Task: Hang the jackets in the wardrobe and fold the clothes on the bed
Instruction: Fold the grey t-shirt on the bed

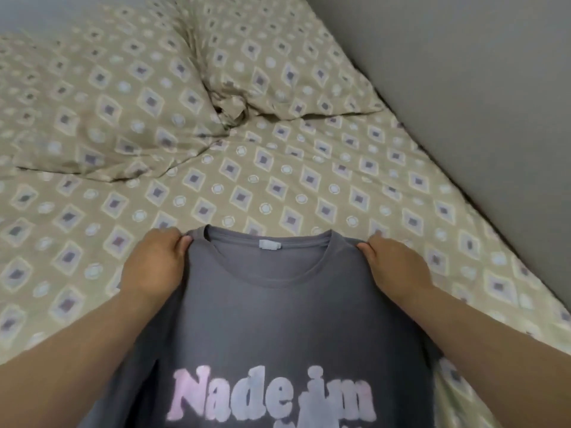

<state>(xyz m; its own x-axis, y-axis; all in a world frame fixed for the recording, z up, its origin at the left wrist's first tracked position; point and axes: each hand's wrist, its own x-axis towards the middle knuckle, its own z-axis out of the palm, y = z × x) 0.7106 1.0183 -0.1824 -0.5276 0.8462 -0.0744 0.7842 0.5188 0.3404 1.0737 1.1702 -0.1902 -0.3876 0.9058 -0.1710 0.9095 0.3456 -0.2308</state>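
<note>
Pillow (102, 112), beige patterned, upper left on the bed (309, 186); second pillow (278, 63) touching it on the right. Left hand (151, 267) pinches one shoulder of the grey T-shirt (278, 319), fingers curled over the cloth. Shirt front up, collar away from the person, pale lettering low down, over the near part of the bed; resting or lifted, cannot tell. Right hand (392, 267) pinches the other shoulder likewise. Grey wall (479, 88) along the bed's right edge.
</note>
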